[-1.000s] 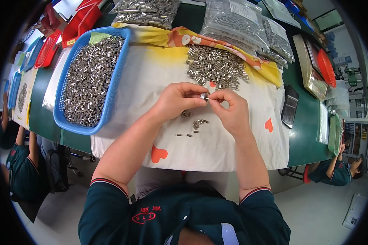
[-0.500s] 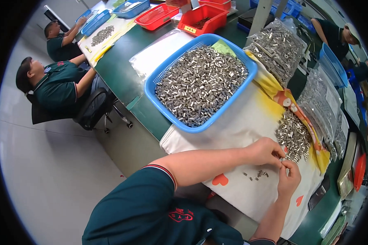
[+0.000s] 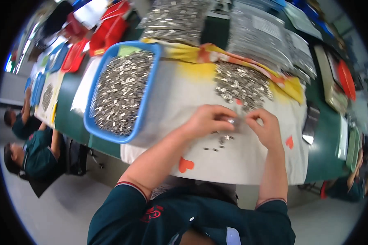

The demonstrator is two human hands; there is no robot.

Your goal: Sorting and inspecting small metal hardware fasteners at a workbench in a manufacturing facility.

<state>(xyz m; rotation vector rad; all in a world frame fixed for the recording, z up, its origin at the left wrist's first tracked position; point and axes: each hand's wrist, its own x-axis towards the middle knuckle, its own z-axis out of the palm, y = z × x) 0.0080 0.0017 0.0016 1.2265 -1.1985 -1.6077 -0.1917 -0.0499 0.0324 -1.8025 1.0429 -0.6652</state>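
My left hand (image 3: 210,120) is closed in a pinch above the white cloth (image 3: 163,98), a small shiny metal piece (image 3: 232,121) at its fingertips. Just to its right, my right hand (image 3: 268,126) has thumb and forefinger pressed together; motion blur hides anything between them. The two hands are slightly apart. Beyond them lies a heap of small metal cylinders (image 3: 241,83). A few loose cylinders (image 3: 223,141) are scattered on the cloth close to my left hand. On the left stands a blue plastic basket (image 3: 90,118) filled with many similar pieces.
A yellow patterned cloth edge (image 3: 290,87) borders the heap. Bulging clear bags of metal parts (image 3: 257,34) lie behind it. Red bins (image 3: 108,34) stand far left. A dark phone-like object (image 3: 310,118) rests at the right on the green table (image 3: 323,157). Co-workers sit at the left.
The view has swung to the right, so the basket now appears farther left. My hands, touching at the fingertips before, have drawn a little apart.
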